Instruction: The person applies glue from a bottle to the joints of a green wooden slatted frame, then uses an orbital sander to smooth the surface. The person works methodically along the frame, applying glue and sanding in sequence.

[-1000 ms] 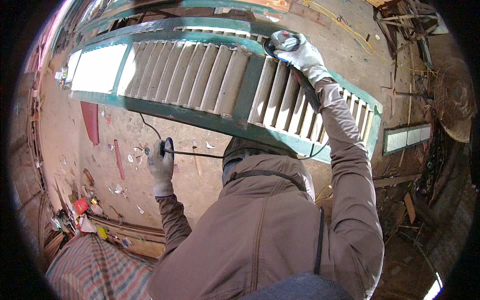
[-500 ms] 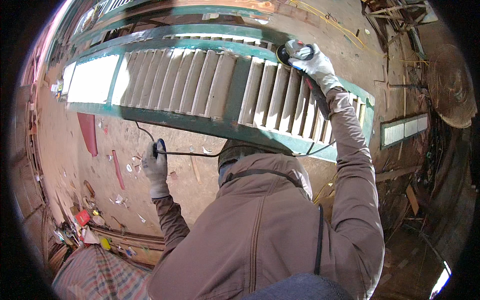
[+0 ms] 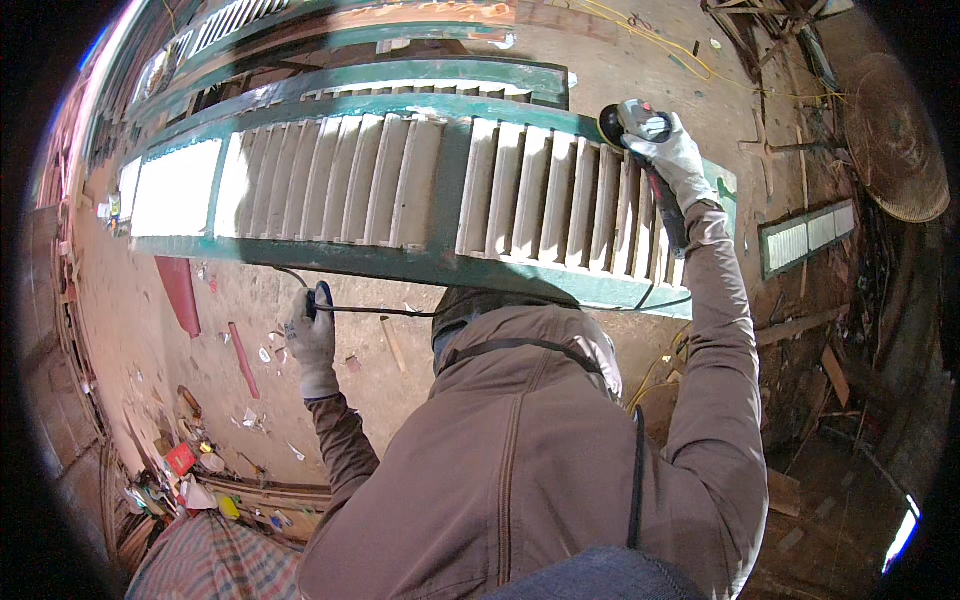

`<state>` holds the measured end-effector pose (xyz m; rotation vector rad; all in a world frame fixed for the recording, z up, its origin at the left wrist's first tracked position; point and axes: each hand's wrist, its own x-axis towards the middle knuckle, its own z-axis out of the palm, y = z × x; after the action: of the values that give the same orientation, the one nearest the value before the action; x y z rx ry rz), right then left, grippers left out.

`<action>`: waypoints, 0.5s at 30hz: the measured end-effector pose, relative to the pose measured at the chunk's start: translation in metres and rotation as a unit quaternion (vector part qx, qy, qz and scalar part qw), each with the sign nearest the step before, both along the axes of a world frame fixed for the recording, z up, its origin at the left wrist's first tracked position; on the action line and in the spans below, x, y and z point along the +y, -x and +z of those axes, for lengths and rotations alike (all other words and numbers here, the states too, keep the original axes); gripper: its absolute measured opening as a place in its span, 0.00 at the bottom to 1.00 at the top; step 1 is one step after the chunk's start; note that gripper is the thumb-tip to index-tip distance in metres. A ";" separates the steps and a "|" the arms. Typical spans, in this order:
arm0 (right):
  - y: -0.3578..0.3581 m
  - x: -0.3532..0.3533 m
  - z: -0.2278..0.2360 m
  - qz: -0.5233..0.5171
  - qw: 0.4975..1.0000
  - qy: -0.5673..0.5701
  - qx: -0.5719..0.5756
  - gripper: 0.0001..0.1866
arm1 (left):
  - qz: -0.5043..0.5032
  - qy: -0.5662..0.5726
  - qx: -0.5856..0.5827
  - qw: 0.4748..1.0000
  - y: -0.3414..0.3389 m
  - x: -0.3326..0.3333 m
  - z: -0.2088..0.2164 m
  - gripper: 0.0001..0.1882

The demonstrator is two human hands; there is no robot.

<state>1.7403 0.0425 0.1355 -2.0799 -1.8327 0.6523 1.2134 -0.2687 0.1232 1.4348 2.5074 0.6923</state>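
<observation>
My right hand (image 3: 675,160), in a whitish work glove, is closed around an angle grinder (image 3: 670,212) with a black and red body. Its round disc (image 3: 611,124) sits at the far green rail of a louvred shutter (image 3: 452,190), near the right end of the slats; contact is hard to make out. The shutter has a green frame and pale, worn slats. On the near side of the shutter, my left hand (image 3: 312,348), gloved too, grips a black power cord (image 3: 375,311). The cord runs right and passes out of sight behind the brown hood.
Behind the shutter lie more green-framed shutters (image 3: 440,72). A smaller shutter (image 3: 808,240) and a round woven disc (image 3: 898,140) are at the right. A yellow cord (image 3: 690,62) crosses the far floor. Red strips (image 3: 178,295) and scraps litter the left, beside a checked cloth (image 3: 215,560).
My right hand and the grinder have moved right along the far rail. My left hand keeps its hold on the cord. The whole view has shifted slightly.
</observation>
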 end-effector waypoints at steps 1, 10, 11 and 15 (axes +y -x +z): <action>-0.012 0.002 -0.006 -0.007 1.000 0.002 0.013 0.48 | -0.001 0.002 0.005 1.000 -0.002 0.001 0.000 0.16; -0.095 -0.005 -0.021 -0.082 0.997 0.006 0.013 0.45 | -0.018 0.010 -0.025 0.999 -0.008 0.008 0.007 0.19; -0.097 -0.006 -0.020 -0.092 0.996 0.009 -0.004 0.45 | -0.017 0.005 -0.015 1.000 -0.009 0.009 0.007 0.19; -0.091 -0.004 -0.021 -0.081 0.997 -0.011 -0.007 0.45 | -0.019 -0.012 -0.002 1.000 -0.010 0.007 0.001 0.19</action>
<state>1.8314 0.0386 0.1148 -2.1949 -1.6495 0.5753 1.2232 -0.2620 0.1246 1.4834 2.4689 0.7192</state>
